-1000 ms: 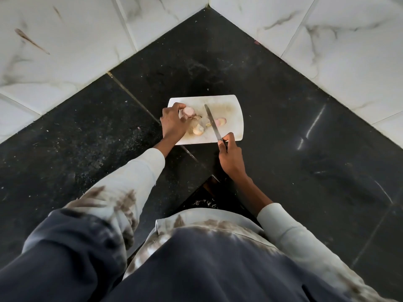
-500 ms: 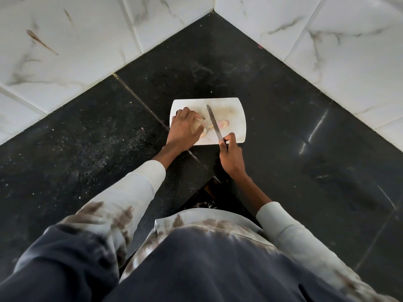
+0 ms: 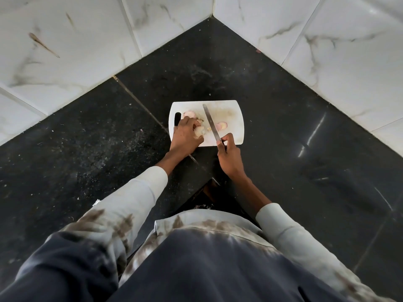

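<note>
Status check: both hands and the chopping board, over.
Left hand holds pale chunk on cutting board. Right hand grips knife, blade over board. Pink slice right of blade.

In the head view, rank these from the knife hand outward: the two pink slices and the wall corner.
1. Right slice: right of the knife.
2. Left slice: left of the knife.
3. Wall corner: beyond the board.

food point(image 3: 200, 132) left of knife point(image 3: 210, 123), on board point(image 3: 232, 107)
</note>
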{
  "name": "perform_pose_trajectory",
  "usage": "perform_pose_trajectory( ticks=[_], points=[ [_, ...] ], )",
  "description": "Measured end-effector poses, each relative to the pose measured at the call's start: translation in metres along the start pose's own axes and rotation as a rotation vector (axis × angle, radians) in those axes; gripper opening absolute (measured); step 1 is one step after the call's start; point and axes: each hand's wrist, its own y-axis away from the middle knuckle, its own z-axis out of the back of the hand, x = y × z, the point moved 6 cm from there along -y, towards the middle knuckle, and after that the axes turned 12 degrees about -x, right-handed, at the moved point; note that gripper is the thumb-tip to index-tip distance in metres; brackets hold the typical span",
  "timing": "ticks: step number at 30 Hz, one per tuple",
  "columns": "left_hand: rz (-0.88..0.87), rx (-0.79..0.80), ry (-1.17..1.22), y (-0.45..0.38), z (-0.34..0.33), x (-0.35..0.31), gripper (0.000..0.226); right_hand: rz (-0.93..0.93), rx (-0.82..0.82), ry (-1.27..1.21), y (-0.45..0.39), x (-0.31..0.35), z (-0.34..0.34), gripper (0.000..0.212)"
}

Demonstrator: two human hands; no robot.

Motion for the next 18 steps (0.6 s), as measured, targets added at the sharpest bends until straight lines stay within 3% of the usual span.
perform_pose_trajectory(
  ticks=[7, 13, 18],
  points=[
    [-0.014, 0.039, 0.056, -0.004, -0.008, -0.001, 0.047, -0.003, 0.011, 0.029, 0.005, 0.0, 0.002, 0.011],
    [-0.032, -0.038, 0.129, 0.0, -0.005, -0.003, 0.035, 0.02, 0.057, 0.005, 0.009, -0.001, 0.0, 0.008],
    [0.014, -0.066, 0.146, 0.002, -0.003, -0.002, 0.038, 0.019, 0.066, 0.026, 0.011, -0.001, -0.006, 0.009]
  ],
)
